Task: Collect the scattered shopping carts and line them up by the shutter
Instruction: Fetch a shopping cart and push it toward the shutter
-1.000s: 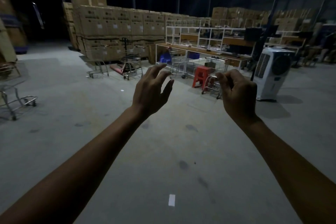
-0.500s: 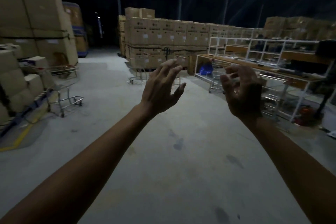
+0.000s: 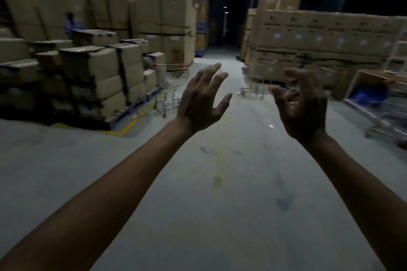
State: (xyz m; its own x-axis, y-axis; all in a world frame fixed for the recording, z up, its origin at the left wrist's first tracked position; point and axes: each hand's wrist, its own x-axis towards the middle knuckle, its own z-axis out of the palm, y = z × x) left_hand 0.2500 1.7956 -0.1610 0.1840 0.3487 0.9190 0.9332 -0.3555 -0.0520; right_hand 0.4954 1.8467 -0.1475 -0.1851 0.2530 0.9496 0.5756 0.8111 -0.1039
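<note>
Both my arms reach forward over the concrete floor of a dim warehouse. My left hand (image 3: 201, 103) is open, fingers spread, holding nothing. My right hand (image 3: 302, 105) has curled fingers held apart and is also empty. A wire shopping cart (image 3: 170, 86) stands past my left hand beside the box pallets. A second cart (image 3: 255, 81) is blurred, farther off between my hands by the right-hand box wall. A third cart (image 3: 387, 116) sits at the right edge. No shutter is in view.
Stacked cardboard boxes on pallets (image 3: 92, 77) fill the left side, bordered by a yellow floor line (image 3: 130, 125). A long wall of boxes (image 3: 319, 39) stands at the right. A dark aisle (image 3: 222, 50) runs between them. A bench with a blue object (image 3: 370, 92) is at far right.
My view has swung left: the white shelving and air cooler have gone out of sight, and the left box pallets and the cart beside them now sit ahead. Both hands stay raised and empty.
</note>
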